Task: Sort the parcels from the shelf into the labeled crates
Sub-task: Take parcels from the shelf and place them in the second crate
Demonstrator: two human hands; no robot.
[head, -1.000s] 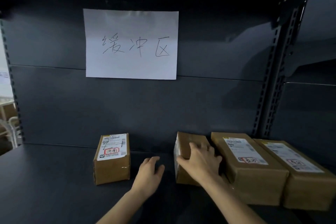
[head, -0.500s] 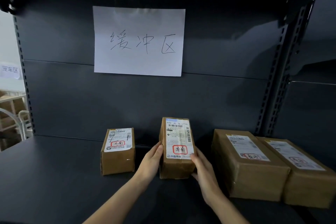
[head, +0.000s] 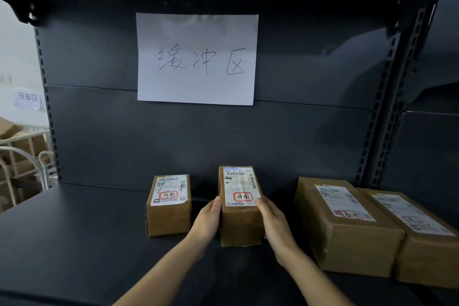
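Both hands, left hand (head: 208,221) and right hand (head: 274,225), clamp opposite sides of the middle parcel (head: 240,206) on the shelf (head: 74,243), label facing up so the red destination stamp reads clearly. Neighbouring parcels stand apart either side; crates are not visible.
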